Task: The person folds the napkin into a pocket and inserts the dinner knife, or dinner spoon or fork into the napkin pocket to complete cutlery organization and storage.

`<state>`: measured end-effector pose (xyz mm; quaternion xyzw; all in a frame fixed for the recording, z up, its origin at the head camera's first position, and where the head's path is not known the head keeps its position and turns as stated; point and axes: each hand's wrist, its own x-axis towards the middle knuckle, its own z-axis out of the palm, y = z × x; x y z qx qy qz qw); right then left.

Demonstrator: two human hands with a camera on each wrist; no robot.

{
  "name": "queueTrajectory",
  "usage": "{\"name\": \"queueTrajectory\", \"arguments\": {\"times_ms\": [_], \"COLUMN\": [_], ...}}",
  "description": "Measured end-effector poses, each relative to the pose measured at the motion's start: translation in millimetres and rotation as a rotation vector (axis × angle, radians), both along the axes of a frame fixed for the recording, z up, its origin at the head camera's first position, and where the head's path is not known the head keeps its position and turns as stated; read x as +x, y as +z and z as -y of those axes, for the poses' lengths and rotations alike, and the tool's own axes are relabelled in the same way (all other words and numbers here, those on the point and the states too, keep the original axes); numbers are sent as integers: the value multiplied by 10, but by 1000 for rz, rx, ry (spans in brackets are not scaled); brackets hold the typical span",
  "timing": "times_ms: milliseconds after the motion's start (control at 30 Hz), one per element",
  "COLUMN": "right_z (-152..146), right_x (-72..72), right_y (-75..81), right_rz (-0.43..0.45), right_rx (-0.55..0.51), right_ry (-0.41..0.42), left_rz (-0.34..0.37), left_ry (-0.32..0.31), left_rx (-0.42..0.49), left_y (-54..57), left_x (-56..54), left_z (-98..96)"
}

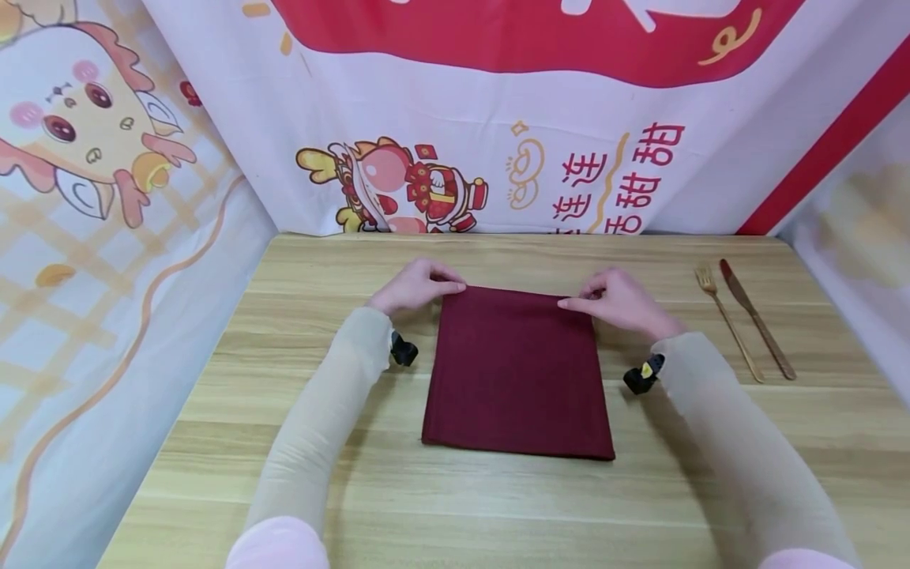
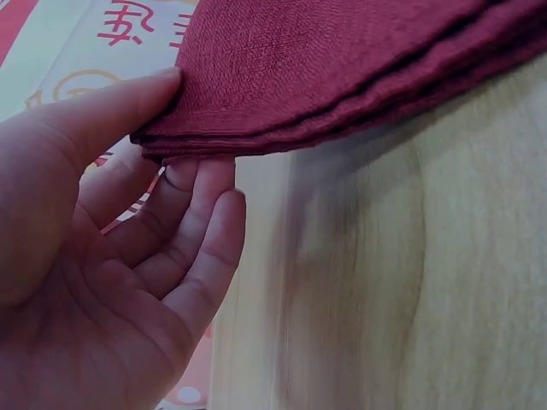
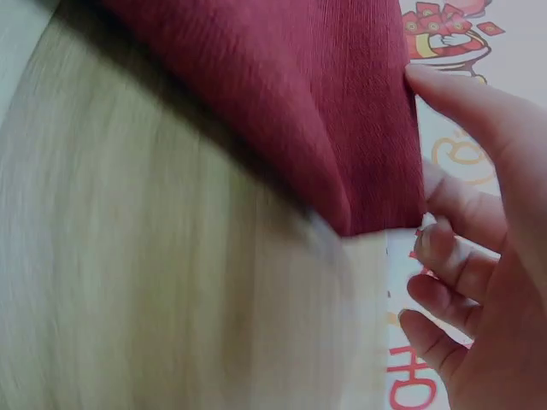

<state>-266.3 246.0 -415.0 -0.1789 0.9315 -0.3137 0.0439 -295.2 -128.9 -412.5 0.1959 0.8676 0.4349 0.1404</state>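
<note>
A folded dark red cloth napkin [image 1: 519, 371] lies on the wooden table in the head view, its far edge lifted by both hands. My left hand [image 1: 419, 286] pinches the far left corner between thumb and fingers. In the left wrist view several stacked layers show along the edge of the napkin [image 2: 325, 77], thumb on top and fingers beneath. The far right corner is held by my right hand [image 1: 618, 300], its thumb on the near face. Seen from the right wrist, the napkin [image 3: 367, 154] bends near that corner, and the other fingers curl loosely below.
A gold fork [image 1: 727, 320] and a gold knife [image 1: 757, 316] lie side by side on the right of the wooden table [image 1: 284, 442]. Behind the table's far edge hangs a printed cloth backdrop [image 1: 441, 103]. Another patterned cloth [image 1: 78, 261] hangs at the left.
</note>
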Motion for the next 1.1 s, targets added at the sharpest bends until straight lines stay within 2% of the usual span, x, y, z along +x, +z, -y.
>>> {"name": "queueTrajectory", "arguments": {"times_ms": [100,233,433,667,833,967,1100], "right_z": [-45,-108,-159,-161,-119,-61,16], "right_x": [-10,-45,-76,-128,-182,-249,-318], "right_y": [23,25,83,135,129,120,110], "right_rz": [-34,-52,-14,43,93,128,121], "right_rx": [57,58,12,55,2,-113,-180], "right_ry": [37,80,86,71,23,-54,-139], "left_rz": [8,10,24,15,-27,-80,-96], "left_ry": [-5,-11,-1,4,45,115,187], "left_rx": [19,32,37,33,48,62,107], "left_y": [3,-7,-10,50,53,15,0], "left_x": [8,17,21,7,-44,-115,-165], "left_z": [17,57,132,147,144,174,189]}}
